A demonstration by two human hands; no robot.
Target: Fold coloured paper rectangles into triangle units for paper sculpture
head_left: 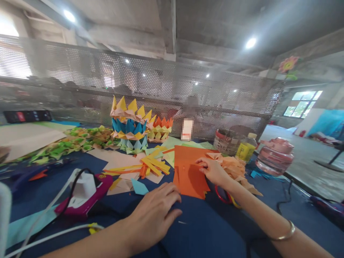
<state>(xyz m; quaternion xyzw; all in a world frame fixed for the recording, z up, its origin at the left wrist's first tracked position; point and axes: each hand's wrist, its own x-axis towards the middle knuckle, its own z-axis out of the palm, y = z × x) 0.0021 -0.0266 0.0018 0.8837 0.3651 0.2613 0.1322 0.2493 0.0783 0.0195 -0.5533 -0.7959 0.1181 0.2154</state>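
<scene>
A sheet of orange paper (pixel 191 179) lies on the dark blue tabletop in front of me, with a yellow edge at its lower right corner. My right hand (pixel 213 170) is over the sheet's right side, its fingers slightly bent and apart. Whether the fingertips touch the paper I cannot tell. My left hand (pixel 157 208) is just left of the sheet's near edge, with thumb and fingers apart and nothing between them. Beside my right hand sits a heap of folded peach paper pieces (pixel 233 167). Scissors with red and yellow handles (pixel 223 195) lie partly hidden under my right forearm.
Folded paper crowns (pixel 131 125) stand at the back, behind yellow and orange strips (pixel 154 163). Left are a magenta power strip (pixel 88 200) with cables and green paper pieces (pixel 83 141). A yellow-labelled bottle (pixel 245 147) and pink jug (pixel 275 156) stand right, before a perforated metal screen (pixel 150 79).
</scene>
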